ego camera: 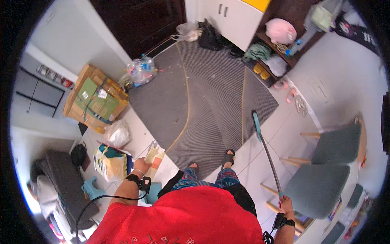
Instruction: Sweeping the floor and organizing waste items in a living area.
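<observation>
My right hand [285,204] is closed around the handle end of a long-handled broom [268,155]. Its teal head [257,125] lies at the right edge of a grey ribbed rug [207,100]. On the left, my left hand [142,165] grips flattened cardboard packaging [154,160], cream with an orange patch, held above the white tiles. Just left of that hand stands a full yellow and white bag [112,163]. Small bits of debris are scattered over the rug.
Strapped cardboard boxes [97,100], a white plastic bag [117,134] and a bag of plastic bottles [141,70] line the left side. Grey chairs [315,189] stand at right. A black bag [209,36] leans by the white cabinet [231,21]; pink slippers [291,95] lie near the shelf.
</observation>
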### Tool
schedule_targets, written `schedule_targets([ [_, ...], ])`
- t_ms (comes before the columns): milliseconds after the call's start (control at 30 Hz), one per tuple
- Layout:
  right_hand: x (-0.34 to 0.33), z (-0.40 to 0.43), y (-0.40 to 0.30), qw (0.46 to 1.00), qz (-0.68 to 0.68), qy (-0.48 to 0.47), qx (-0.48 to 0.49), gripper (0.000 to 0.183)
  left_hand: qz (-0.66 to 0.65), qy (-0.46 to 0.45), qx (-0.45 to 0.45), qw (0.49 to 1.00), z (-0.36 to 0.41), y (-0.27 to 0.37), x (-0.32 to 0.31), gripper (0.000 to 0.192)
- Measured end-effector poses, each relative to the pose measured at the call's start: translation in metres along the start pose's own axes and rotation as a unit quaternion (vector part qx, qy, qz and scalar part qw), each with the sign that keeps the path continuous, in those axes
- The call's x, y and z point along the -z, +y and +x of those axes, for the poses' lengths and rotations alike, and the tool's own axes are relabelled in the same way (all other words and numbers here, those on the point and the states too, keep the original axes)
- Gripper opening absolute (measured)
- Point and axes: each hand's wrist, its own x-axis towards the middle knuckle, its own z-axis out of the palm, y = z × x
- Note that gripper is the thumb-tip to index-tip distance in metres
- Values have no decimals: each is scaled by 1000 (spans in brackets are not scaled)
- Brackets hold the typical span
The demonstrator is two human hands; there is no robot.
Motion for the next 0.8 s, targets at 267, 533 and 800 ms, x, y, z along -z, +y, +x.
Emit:
schedule_targets([
  [267, 47, 90, -95, 999, -9, -37, 36, 10, -65, 20, 144, 987, -43, 15, -19, 35],
  [533, 67, 133, -223, 979, -90, -77, 163, 13, 6, -11, 192, 981, -81, 45, -47, 38],
  [800, -17, 272, -360, 958, -189, -134, 166, 16, -127, 37, 301, 944, -115, 55, -40, 38],
])
